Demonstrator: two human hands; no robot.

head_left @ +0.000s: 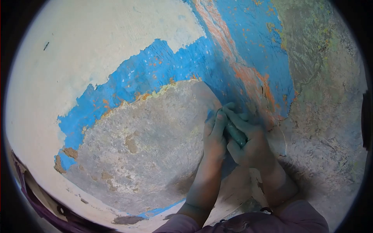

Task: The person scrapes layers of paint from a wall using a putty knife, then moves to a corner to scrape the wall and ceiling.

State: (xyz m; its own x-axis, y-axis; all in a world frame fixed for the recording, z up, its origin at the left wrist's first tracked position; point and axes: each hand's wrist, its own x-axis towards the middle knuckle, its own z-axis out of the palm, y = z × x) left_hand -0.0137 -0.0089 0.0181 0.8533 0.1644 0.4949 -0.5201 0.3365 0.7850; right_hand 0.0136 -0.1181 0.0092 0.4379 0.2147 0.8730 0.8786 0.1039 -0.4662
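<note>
Both hands are close together in front of a wall with peeling blue paint point(163, 66). In my right hand point(248, 136) is a dark greenish handle point(235, 134), with the fingers wrapped round it. My left hand point(216, 130) is closed just beside it, its thumb and fingers pressed near the handle's upper end. Whether the left fingers grip the same tool cannot be made out. The tool's tip is hidden or too dim to tell. Bare grey plaster point(147, 143) lies to the left of the hands.
Whitish coating point(97, 39) covers the upper left of the wall. An orange-streaked strip point(248, 73) runs down near the corner, with rough grey-green wall point(322, 77) at the right. Purple cloth point(42, 209) shows at the lower left.
</note>
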